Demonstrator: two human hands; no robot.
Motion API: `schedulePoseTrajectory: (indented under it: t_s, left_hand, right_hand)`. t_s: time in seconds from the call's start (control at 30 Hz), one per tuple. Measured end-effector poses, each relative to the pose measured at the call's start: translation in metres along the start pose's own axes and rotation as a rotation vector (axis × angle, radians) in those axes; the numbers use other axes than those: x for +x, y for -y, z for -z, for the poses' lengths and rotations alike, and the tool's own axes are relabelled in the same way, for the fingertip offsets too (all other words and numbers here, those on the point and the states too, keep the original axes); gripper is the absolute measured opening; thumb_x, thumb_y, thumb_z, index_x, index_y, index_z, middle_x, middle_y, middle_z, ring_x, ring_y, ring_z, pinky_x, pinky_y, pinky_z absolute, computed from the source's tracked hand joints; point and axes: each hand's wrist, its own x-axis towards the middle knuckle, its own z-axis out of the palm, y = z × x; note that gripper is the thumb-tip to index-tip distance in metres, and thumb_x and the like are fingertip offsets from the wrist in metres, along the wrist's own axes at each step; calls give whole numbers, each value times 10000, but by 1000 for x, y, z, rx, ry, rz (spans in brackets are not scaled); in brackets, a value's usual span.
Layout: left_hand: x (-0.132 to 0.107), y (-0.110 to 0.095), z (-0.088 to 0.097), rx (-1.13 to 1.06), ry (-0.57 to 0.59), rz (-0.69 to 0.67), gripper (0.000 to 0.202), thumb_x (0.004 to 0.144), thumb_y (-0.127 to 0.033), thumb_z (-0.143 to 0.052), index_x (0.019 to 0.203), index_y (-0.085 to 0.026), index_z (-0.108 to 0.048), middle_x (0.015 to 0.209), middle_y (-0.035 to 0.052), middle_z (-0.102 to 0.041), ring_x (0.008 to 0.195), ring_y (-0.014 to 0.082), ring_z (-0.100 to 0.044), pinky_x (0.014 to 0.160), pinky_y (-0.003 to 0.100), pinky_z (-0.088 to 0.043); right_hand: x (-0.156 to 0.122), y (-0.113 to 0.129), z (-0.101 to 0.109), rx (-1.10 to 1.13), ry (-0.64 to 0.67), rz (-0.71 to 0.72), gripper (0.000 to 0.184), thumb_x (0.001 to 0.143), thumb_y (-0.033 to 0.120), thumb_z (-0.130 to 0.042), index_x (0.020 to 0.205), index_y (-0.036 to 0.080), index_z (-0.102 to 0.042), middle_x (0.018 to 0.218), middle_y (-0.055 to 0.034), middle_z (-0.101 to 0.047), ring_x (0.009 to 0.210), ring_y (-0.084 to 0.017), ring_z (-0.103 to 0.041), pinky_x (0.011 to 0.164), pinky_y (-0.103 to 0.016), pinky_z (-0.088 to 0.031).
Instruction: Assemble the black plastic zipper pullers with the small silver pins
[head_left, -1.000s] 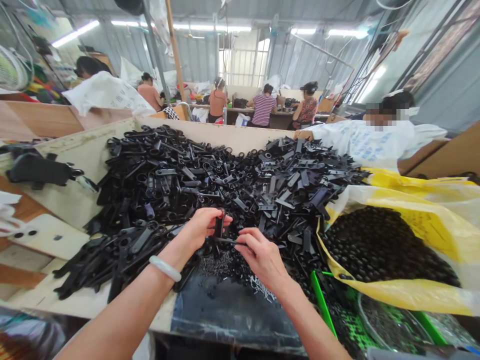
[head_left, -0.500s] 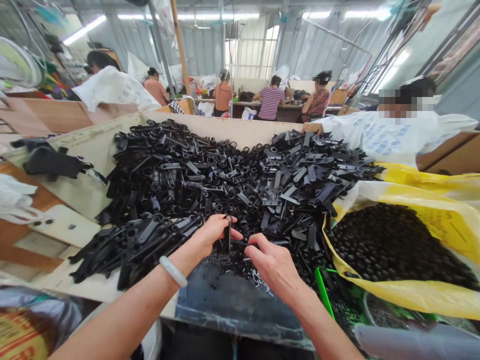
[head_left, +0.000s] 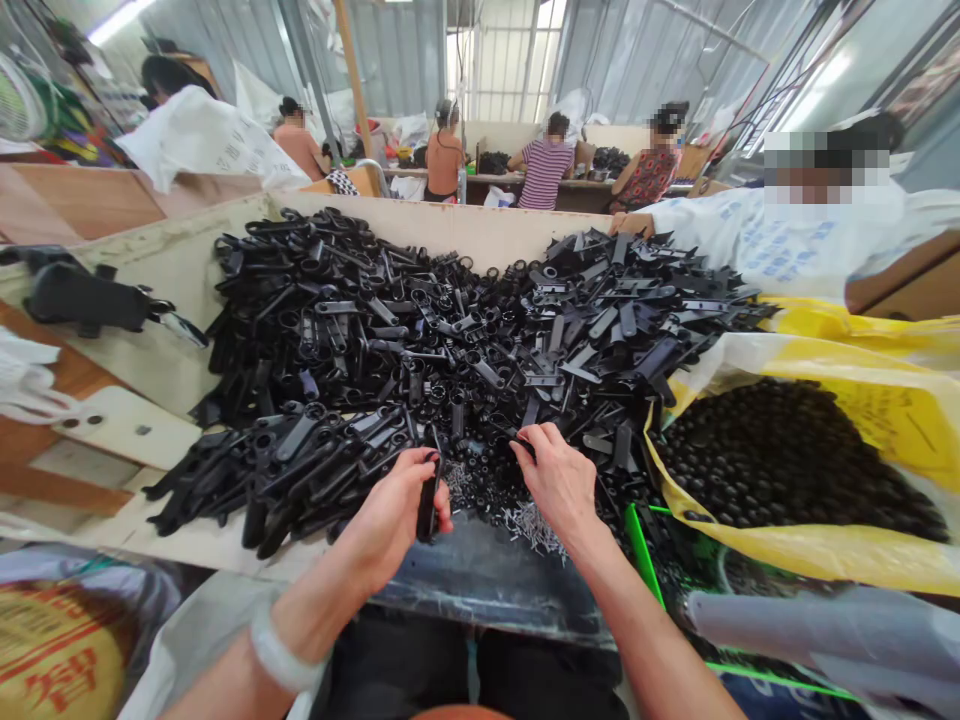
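My left hand [head_left: 394, 515] is closed around a flat black plastic arm piece [head_left: 428, 505], held upright just above the dark mat [head_left: 480, 575] at the near edge of the bench. My right hand [head_left: 559, 480] reaches forward, its fingertips pinching into the small black parts at the foot of the big heap of black plastic arm pieces [head_left: 450, 340]; what it grips is too small to make out. A scatter of small metal pins [head_left: 529, 522] lies between my two hands. A pale bangle [head_left: 281, 655] sits on my left wrist.
A yellow bag [head_left: 840, 555] of small black round parts [head_left: 780, 455] lies at the right, green basket rims [head_left: 641, 555] beside it. Wooden walls [head_left: 465, 245] box in the heap. A person in white [head_left: 780, 250] sits across at the right; others work at far tables.
My left hand has drawn back toward me with the black piece. My right hand has let go of it and moved forward into the pile. The view has tilted downward.
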Motion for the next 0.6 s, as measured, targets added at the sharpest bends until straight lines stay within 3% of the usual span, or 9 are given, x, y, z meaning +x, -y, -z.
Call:
schedulePoseTrajectory:
  t_s: [0.17, 0.3, 0.37, 0.47, 0.6]
  left_hand:
    - [-42, 31, 35, -57, 67, 86, 491, 801, -382, -783, 1206, -201, -574, 658, -32, -625, 627, 148, -583, 644, 263, -463]
    - [-58, 61, 53, -121, 11, 169, 542, 748, -460, -847, 1159, -184, -626, 677, -22, -630, 661, 152, -592, 685, 272, -475]
    - [-58, 73, 55, -137, -27, 182, 531, 727, -500, -853, 1099, -195, -629, 662, -35, -610, 610, 139, -571, 623, 253, -445]
    - [-51, 86, 50, -100, -47, 158, 529, 733, -563, -826, 1057, -199, -621, 637, -57, -573, 517, 93, -499, 548, 214, -364]
    - [-37, 91, 41, -59, 9, 70, 573, 737, -603, -796, 1090, -192, -611, 610, -72, -535, 461, 62, -406, 500, 200, -287]
  right_hand:
    - [-6, -3, 2, -28, 36, -9, 155, 1000, 347, -600, 1034, 231, -697, 1026, -43, -706, 704, -161, -680, 510, -256, -322]
    - [-20, 0, 13, 11, -19, -33, 244, 1005, 371, -558, 1150, 229, -692, 1148, -78, -664, 728, -171, -685, 534, -263, -402]
    - [-28, 6, 17, 127, -22, -7, 237, 1020, 344, -523, 1129, 229, -699, 1087, -64, -678, 734, -167, -688, 587, -266, -451]
    - [-31, 17, 16, 291, 93, 90, 224, 1030, 275, -492, 1045, 235, -711, 939, -22, -705, 726, -152, -688, 667, -257, -487]
    - [-9, 27, 7, 262, 147, 106, 217, 1024, 227, -494, 1036, 225, -710, 952, -30, -724, 804, -164, -709, 722, -254, -502]
